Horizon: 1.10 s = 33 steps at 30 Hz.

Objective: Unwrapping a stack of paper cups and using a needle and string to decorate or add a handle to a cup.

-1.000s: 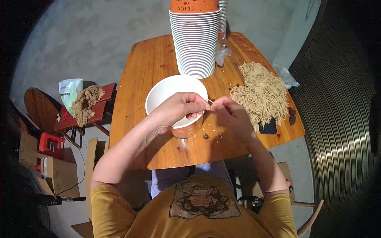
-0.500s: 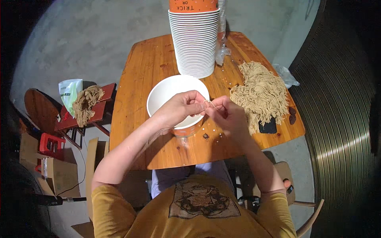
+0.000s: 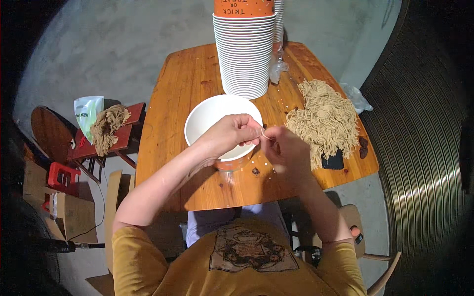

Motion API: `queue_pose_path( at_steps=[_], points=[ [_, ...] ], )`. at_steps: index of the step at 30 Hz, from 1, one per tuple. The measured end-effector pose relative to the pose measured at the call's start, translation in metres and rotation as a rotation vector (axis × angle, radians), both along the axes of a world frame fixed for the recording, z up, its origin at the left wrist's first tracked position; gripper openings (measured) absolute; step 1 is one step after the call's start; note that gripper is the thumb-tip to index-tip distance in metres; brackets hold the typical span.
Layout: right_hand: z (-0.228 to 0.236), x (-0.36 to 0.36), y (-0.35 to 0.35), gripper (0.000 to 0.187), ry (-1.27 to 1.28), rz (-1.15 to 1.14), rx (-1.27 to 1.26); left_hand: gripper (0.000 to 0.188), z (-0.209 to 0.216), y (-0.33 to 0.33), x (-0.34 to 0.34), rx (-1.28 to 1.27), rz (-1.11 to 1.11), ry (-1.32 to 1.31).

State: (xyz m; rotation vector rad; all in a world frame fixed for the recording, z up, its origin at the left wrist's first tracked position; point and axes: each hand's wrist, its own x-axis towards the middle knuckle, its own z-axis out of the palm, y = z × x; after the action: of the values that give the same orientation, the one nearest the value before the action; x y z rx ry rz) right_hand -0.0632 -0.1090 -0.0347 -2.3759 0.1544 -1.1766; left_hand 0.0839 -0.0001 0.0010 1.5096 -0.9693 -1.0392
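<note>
Over the right rim of a paper bucket (image 3: pixel 210 112), white inside and orange outside, my two hands meet. My left hand (image 3: pixel 227 137) pinches a thin, pale strand of yarn (image 3: pixel 263 132) between thumb and forefinger. Close beside it, my right hand (image 3: pixel 289 150) is closed on the same strand, its fingers curled and partly shaded. A bit of the strand shows between the fingertips; the rest is hidden. To the right of my right hand lies a large heap of tan yarn (image 3: pixel 326 121) on the wooden table (image 3: pixel 177 93).
Behind the bucket rises a tall stack of white-rimmed buckets (image 3: pixel 244 59), with clear plastic (image 3: pixel 279 69) beside it. A black phone (image 3: pixel 333 160) lies by the yarn heap. Small white bits dot the table. At left, a red stool (image 3: pixel 129 132) holds more yarn (image 3: pixel 109 126).
My right hand has drawn slightly to the right and turned, its fingers curling more. The left hand keeps its pinch. The whole view has shifted a little.
</note>
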Motion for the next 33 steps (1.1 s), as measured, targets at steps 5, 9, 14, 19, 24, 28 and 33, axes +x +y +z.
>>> queue_pose_path(
  at_steps=[5,9,14,19,24,28,33],
  points=[
    [-0.006,0.004,-0.011,0.010,0.057,0.200,0.767,0.013,0.004,0.002,-0.004,-0.047,-0.032,0.004],
    [-0.018,0.006,-0.021,0.012,0.105,0.214,0.752,0.013,-0.001,0.004,0.004,-0.038,-0.131,-0.225],
    [-0.017,0.004,-0.024,0.011,0.110,0.222,0.749,0.014,0.011,0.002,-0.006,-0.033,-0.119,-0.505],
    [-0.006,0.001,-0.018,0.010,0.089,0.289,0.908,0.011,0.012,-0.002,-0.021,0.000,0.003,-0.790],
    [-0.009,0.001,-0.020,0.010,0.114,0.313,1.003,0.012,0.000,-0.005,-0.014,-0.056,0.006,-0.658],
    [-0.014,-0.001,-0.009,0.010,0.106,0.254,0.968,0.013,-0.006,-0.007,-0.003,-0.104,0.052,-0.275],
    [-0.020,0.002,0.010,0.009,-0.061,0.398,0.921,0.010,0.004,-0.007,0.001,0.046,0.062,0.013]
  ],
)
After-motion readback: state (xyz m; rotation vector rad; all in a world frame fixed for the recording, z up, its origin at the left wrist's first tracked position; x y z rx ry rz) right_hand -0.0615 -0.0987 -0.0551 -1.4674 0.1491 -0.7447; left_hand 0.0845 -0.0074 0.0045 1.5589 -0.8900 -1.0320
